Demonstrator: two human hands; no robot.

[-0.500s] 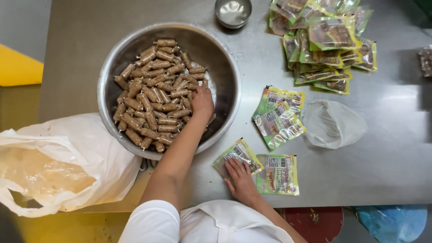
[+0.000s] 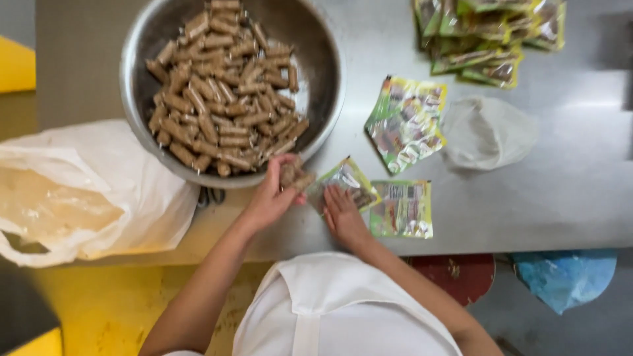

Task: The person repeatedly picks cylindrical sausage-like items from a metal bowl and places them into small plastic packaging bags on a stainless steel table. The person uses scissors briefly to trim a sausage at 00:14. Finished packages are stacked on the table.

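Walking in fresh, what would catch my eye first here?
First, the big steel bowl at top left, heaped with brown wrapped sticks. Just below its rim, the left hand grips a few sticks while the right hand pins a shiny green pouch to the metal table.

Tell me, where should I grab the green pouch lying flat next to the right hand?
Probably by its right edge, coming from the right. The pouch lies flat on the table, so fingers must slide under an edge. The right hand and another pouch crowd its left side; the right side is open.
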